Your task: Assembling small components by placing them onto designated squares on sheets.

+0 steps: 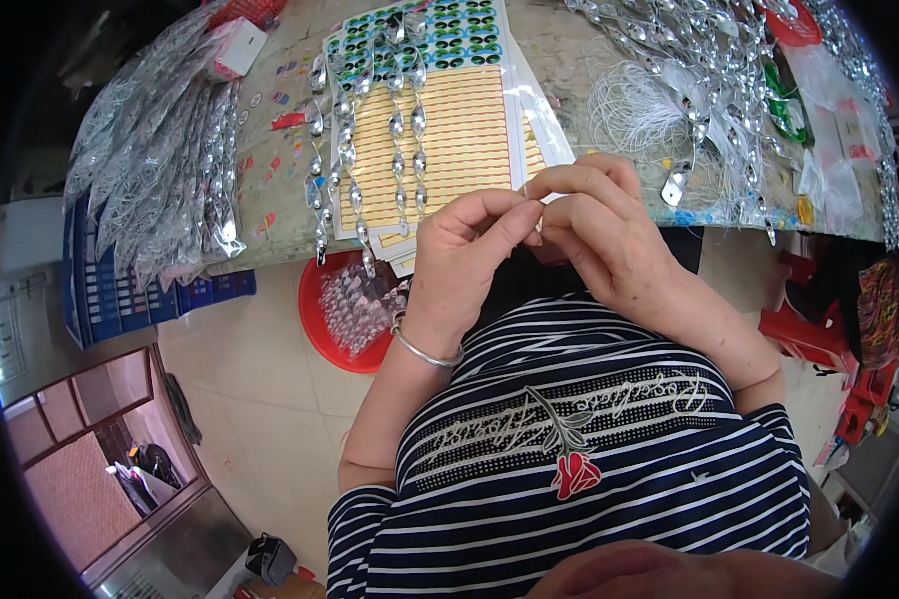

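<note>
In front of my chest, at the table's near edge, my left hand (469, 235) and my right hand (604, 225) meet with fingertips pinched together. A tiny whitish bit shows between them, too small to name. Just beyond lie printed sheets (430, 110) with yellow strips and green-and-black oval shapes. Silver twisted strands (419, 135) stretch over these sheets and dangle past the edge. Nearest my right hand on the table is a tangle of white string (634, 105).
Plastic-wrapped silver strands (160, 160) cover the table's left side. More silver strands (709, 70) lie at the right. Under the edge stands a red basin (315, 319) with clear packed pieces. A blue crate (210, 295) is below left, red boxes (804, 339) at right.
</note>
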Demonstrator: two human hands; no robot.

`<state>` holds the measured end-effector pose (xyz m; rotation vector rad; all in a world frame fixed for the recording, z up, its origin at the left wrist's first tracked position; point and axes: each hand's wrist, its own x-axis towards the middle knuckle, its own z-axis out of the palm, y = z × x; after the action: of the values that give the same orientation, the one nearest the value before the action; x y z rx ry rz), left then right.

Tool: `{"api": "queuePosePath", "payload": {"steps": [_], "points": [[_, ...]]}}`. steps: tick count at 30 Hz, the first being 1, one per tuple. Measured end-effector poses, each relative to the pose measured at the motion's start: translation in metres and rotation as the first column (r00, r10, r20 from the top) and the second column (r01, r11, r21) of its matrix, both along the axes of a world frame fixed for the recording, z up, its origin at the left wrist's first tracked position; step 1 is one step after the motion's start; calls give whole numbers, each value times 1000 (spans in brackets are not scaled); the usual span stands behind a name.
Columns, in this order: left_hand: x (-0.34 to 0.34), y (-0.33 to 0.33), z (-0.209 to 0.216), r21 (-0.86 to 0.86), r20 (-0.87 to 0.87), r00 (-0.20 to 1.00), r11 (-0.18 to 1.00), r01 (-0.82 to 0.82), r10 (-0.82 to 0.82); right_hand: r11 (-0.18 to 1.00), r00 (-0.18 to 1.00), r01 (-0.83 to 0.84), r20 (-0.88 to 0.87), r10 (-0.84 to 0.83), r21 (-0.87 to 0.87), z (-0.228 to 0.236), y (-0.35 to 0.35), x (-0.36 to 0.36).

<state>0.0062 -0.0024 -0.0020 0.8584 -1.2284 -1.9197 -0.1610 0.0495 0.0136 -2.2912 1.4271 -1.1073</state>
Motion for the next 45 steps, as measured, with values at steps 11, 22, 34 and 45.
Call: {"api": "queuePosePath", "payload": {"steps": [11,22,34,45], "points": [[-1,1,-1,-225,123,992,974,19,9,909,867,-43,467,-173,416,-12,-7,-8],[-1,0,-3,-35,59,998,999,38,-36,904,821,-133,555,-129,407,-10,-15,-5],[-1,3,-7,-223,84,990,970,-93,115,979,919,59,372,-130,197,4,0,-7],[-2,2,-17,-435,166,979,900,-36,120,985,954,111,262,-142,129,-3,-1,-5]]}}
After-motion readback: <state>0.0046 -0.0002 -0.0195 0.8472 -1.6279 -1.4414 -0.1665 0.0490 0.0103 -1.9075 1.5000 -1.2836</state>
